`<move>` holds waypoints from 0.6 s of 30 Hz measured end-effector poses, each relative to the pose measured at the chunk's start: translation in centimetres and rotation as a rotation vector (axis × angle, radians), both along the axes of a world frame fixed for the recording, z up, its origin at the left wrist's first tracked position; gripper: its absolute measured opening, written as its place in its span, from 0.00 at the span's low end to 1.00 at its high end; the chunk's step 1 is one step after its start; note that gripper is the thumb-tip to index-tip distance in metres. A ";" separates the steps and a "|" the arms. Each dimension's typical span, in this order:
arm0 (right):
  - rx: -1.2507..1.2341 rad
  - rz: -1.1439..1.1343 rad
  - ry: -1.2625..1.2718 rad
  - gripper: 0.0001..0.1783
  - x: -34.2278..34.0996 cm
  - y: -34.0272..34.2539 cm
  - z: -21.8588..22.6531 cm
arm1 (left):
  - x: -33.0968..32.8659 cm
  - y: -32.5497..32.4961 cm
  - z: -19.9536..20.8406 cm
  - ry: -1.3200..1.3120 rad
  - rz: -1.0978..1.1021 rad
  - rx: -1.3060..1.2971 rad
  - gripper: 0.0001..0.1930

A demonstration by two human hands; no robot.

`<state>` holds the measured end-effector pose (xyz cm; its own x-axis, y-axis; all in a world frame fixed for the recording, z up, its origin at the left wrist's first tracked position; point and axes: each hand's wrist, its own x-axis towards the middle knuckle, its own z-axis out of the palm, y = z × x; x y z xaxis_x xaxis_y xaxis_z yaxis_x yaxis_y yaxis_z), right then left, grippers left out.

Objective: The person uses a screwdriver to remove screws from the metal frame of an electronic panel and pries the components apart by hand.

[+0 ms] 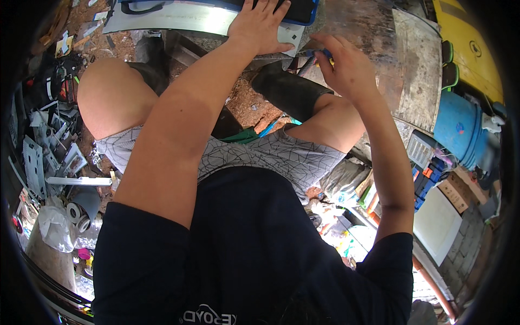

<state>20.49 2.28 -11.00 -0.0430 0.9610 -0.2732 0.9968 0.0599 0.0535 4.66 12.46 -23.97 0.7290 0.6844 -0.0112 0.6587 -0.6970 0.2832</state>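
Here's the left hand (255, 31), fingers spread wide, pressing down on the silver panel (181, 20), its fingertips reaching up to the black panel (301, 10) with the blue rim, just beyond them. The thumb points out to the right, toward the right hand (349, 70), and over there it's a narrow grip: thumb and forefinger curl round a blue tool (326, 53), mostly hidden, so its kind is hard to call. That tool sits right of the left fingers, close by the silver panel's near right corner. Off to the left of the left fingers, a black handle (142, 8) lies over the silver panel. Right of the right fingers runs the bench (414, 70), wooden and stained; nearer the body, below those fingers, a dark boot (290, 91); farther right, a blue bucket (457, 127).
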 end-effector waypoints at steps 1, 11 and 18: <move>0.070 0.085 0.063 0.19 0.1 -0.2 0.0 | 0.0 0.0 0.1 0.011 -0.001 -0.006 0.57; 0.440 -0.233 0.568 0.11 2.9 -4.9 -0.3 | 1.3 -0.5 -1.4 -0.054 0.123 0.138 0.49; 0.653 -0.578 0.777 0.11 4.6 -10.7 -1.0 | 1.1 -0.3 -3.0 -0.246 -0.002 0.137 0.42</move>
<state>25.14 -8.38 -11.97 0.5084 0.8404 0.1876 0.6448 -0.2271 -0.7298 5.77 12.11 -26.96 0.6995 0.6660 0.2591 0.5805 -0.7410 0.3375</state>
